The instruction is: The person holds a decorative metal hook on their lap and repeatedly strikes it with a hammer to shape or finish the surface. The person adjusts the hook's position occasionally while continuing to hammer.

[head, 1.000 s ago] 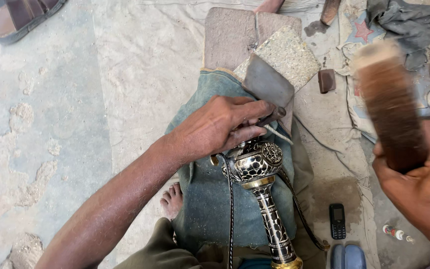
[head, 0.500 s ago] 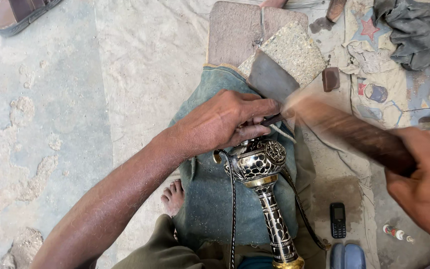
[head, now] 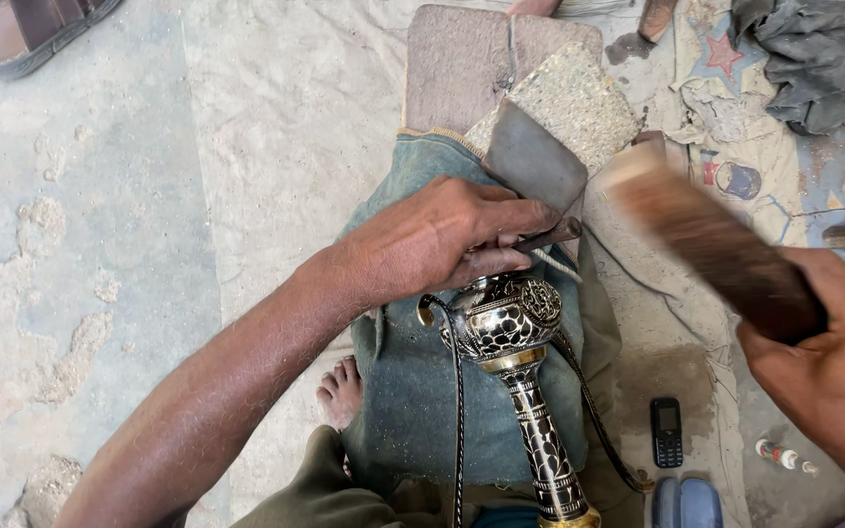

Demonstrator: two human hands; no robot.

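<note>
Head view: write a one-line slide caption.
Left hand steadies a chisel on an ornate metal piece; right hand swings a wooden mallet.

- The ornamental piece point(head: 511, 328) looked like polished metal, glossy, with black inlay and a brass-coloured collar.
- The brush point(head: 711, 249) had a dark wooden back, blurred.
- The cloth point(head: 413, 391) over the lap was matt, faded blue-green denim-like fabric.
- The block point(head: 569, 103) had a coarse, gritty, speckled face.
- The floor point(head: 100, 225) was rough, dusty concrete.
- The phone point(head: 666, 431) looked like black plastic.
- The rag point(head: 814, 59) was grey, crumpled cloth.
</note>
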